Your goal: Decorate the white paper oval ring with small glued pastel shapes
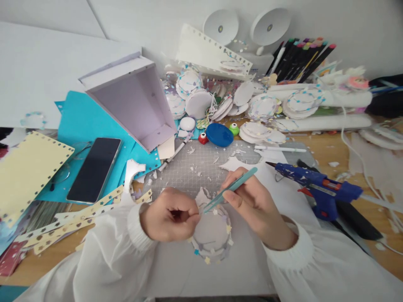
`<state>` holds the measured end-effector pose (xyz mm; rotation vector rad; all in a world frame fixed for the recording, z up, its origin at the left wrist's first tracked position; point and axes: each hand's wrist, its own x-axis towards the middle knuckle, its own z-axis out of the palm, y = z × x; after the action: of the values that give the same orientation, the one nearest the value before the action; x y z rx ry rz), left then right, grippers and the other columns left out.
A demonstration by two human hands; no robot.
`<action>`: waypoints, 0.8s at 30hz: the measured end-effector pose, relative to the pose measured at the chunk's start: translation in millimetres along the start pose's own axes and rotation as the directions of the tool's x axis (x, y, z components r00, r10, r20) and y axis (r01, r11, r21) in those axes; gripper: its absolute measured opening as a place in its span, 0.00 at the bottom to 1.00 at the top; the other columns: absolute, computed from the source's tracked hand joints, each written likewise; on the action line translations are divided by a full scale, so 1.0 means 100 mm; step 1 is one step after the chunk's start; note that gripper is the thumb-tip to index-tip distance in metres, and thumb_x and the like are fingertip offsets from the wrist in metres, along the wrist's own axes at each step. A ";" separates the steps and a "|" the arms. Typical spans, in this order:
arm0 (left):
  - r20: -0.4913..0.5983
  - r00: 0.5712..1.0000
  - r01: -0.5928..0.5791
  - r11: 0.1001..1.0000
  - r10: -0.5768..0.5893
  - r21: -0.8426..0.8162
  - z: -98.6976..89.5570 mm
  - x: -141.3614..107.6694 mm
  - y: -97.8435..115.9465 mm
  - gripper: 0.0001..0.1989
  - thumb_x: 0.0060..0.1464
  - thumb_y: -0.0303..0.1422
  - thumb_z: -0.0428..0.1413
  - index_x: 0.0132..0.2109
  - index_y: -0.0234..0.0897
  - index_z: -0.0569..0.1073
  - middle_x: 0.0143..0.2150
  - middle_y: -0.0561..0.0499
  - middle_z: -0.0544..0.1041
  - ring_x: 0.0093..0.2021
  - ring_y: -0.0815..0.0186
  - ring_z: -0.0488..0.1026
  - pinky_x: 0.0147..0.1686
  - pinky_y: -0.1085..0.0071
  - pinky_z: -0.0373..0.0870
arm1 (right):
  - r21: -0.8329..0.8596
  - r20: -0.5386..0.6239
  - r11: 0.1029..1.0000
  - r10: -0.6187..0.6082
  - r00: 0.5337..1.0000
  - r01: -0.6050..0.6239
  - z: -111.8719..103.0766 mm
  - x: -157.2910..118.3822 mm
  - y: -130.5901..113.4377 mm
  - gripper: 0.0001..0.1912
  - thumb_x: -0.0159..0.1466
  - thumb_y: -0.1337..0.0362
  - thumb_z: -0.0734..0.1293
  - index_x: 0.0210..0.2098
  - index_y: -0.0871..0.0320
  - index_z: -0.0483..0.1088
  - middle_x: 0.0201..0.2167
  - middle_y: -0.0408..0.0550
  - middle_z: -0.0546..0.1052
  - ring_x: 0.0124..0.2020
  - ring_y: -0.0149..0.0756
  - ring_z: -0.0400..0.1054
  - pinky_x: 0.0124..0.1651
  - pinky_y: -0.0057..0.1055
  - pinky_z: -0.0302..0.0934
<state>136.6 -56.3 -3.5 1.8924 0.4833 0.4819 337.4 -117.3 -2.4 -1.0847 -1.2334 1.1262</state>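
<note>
My right hand [248, 205] grips a pair of teal tweezers [236, 184], their tips pointing down and left toward my left fingertips. Curled in a pinch, my left hand [174, 214] has thumb and forefinger pressed together; whatever lies between them is too small to make out. Below both hands is a round white disc [210, 235] ringed by a garland of small stars [228, 228] in yellow, white and blue. A torn or cut white scrap [203, 195] stands just behind the disc. The tweezer tips sit over the disc's upper edge.
A blue glue gun [324, 188] lies at right. Behind are a grey cutting mat [189, 167] with scraps, a blue round lid [219, 134], more decorated discs [302, 102], and an open pale box [135, 100]. At left are a phone [94, 170] and punched paper strips [69, 222].
</note>
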 end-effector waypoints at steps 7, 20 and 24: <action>0.000 1.000 -0.025 1.000 0.025 0.005 0.00 0.00 -0.02 0.13 0.50 0.26 0.54 0.19 0.36 0.63 0.15 0.57 0.58 0.18 0.73 0.53 0.19 0.73 0.52 | -0.001 -0.011 0.999 0.039 0.999 -0.039 0.01 0.01 -0.01 0.05 0.64 0.61 0.65 0.35 0.56 0.65 0.29 0.42 0.65 0.28 0.30 0.62 0.30 0.27 0.62; -0.040 0.992 -0.120 0.993 0.119 -0.020 0.02 0.00 -0.05 0.12 0.49 0.23 0.54 0.21 0.35 0.64 0.15 0.58 0.57 0.18 0.75 0.53 0.18 0.75 0.51 | 0.060 -0.013 0.993 0.101 0.995 -0.100 -0.02 0.01 -0.05 0.05 0.65 0.62 0.65 0.35 0.55 0.65 0.28 0.40 0.65 0.28 0.27 0.60 0.31 0.24 0.58; -0.041 0.991 -0.131 0.991 0.130 -0.022 0.03 -0.01 -0.06 0.12 0.48 0.22 0.55 0.21 0.34 0.64 0.16 0.58 0.58 0.18 0.75 0.53 0.19 0.76 0.51 | 0.067 -0.024 0.994 0.091 0.996 -0.089 -0.03 0.01 -0.04 0.05 0.65 0.61 0.65 0.35 0.55 0.65 0.29 0.40 0.65 0.30 0.27 0.61 0.32 0.24 0.58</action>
<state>137.1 -56.7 -9.8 1.9013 0.3790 0.6092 340.6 -117.0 1.2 -1.1114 -1.1285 1.2083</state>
